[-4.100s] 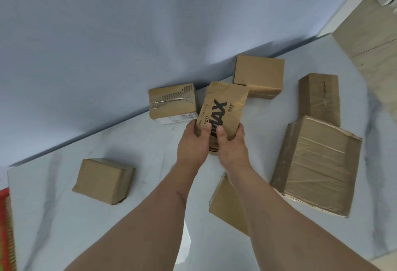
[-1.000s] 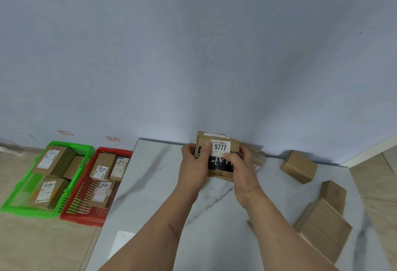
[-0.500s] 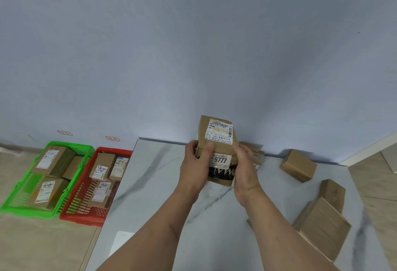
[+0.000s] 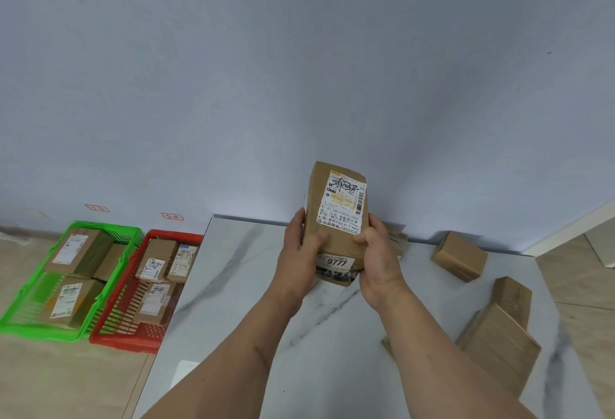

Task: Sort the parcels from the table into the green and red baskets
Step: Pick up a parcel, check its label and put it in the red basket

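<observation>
Two hands grip one parcel [image 4: 336, 219] above the table: the left hand [image 4: 298, 260] curls its fingers round the left edge, the right hand [image 4: 377, 265] wraps the right edge. Beneath them runs the white marble table [image 4: 239, 289], set against a pale blue wall, wood-look floor to the left. The parcel is brown cardboard, held upright, white label facing us, "9777" sticker lower down. Far left on the floor, the green basket [image 4: 20, 305] and red basket [image 4: 133, 338] hold parcels.

A plain pale blue wall [image 4: 299, 69] fills the far side. Two small red-outlined labels [image 4: 97, 208] sit low on it at left. Beige tiled floor [image 4: 66, 382] lies below.
</observation>
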